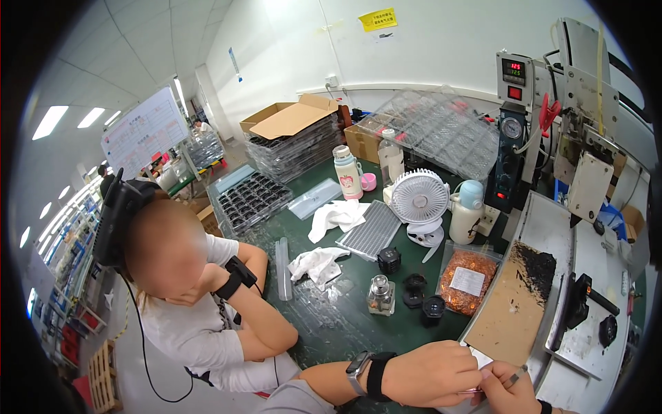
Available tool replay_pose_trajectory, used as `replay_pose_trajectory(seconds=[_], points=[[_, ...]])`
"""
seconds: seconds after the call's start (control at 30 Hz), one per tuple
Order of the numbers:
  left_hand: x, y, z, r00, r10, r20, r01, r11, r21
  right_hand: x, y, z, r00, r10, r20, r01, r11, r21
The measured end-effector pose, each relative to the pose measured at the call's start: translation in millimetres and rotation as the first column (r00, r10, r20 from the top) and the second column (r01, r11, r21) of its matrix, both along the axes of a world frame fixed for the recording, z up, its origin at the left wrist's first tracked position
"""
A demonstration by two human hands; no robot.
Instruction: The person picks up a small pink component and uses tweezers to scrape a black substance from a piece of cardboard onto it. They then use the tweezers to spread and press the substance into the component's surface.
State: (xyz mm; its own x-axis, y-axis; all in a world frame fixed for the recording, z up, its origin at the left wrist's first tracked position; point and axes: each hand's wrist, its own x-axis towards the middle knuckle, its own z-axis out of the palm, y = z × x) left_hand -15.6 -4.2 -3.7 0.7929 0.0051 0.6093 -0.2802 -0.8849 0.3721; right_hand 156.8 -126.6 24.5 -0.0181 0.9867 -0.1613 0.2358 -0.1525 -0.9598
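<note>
My left hand (pixel 434 375), with a watch and a black band at its wrist, is closed at the front edge of the work area. Its fingertips meet those of my right hand (pixel 507 390), which is also closed. A small thin thing shows between the fingertips, too small to name. A white piece like paper (pixel 480 357) lies just beyond them. Past my hands are a clear bag of copper-coloured parts (pixel 476 265), black round plastic parts (pixel 433 310) and a glass bottle (pixel 380 297). A brown board (pixel 507 303) with black residue lies beside the bag.
At left a person (pixel 227 331) leans an elbow on the green table (pixel 338 331). A white fan (pixel 419 196), flasks (pixel 467 214), cloths (pixel 317 265) and a tray of black parts (pixel 252 200) stand farther back. A machine (pixel 586 159) rises at right.
</note>
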Motion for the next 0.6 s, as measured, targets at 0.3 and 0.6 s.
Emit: replay_pose_trajectory(seconds=[0.3,0.6], points=[[-0.4,-0.2,0.7,1.0,0.003,-0.002,-0.003,1.0,0.005,1.1,-1.5,-7.1,0.999,0.003,-0.041,-0.004,1.0,-0.016],[-0.4,2.0,2.8,0.999,0.01,-0.048,-0.01,1.0,-0.006,0.6,1.7,-0.6,0.999,0.035,-0.002,-0.035,0.999,0.03]])
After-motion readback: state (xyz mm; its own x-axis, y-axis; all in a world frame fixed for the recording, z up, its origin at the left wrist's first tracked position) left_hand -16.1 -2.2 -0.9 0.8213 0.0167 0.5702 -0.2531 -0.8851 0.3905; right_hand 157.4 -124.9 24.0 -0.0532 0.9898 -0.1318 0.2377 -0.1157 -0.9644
